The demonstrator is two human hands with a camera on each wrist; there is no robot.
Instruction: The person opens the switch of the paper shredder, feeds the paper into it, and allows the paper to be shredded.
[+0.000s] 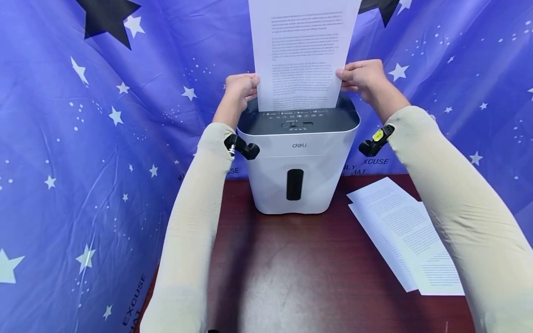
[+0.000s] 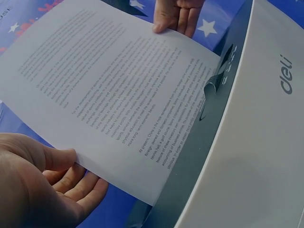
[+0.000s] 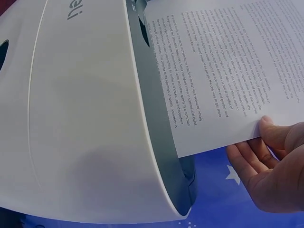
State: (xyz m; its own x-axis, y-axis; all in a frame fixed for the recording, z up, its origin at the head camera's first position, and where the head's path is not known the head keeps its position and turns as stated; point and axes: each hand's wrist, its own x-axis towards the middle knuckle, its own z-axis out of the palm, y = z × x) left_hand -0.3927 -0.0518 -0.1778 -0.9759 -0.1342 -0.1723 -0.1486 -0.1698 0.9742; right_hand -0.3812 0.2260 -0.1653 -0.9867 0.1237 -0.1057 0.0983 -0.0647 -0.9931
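Observation:
A printed sheet of paper stands upright with its lower edge at the top of a white and dark grey paper shredder. My left hand pinches the sheet's left edge between thumb and fingers. On the opposite edge, my right hand pinches it at about the same height. The left wrist view shows the left thumb on the printed face of the sheet, fingers behind. In the right wrist view the right hand grips likewise, just above the shredder's dark top.
Several printed sheets lie overlapping on the dark red-brown table, right of the shredder and partly behind the right sleeve. A blue curtain with white stars hangs behind and along the left side.

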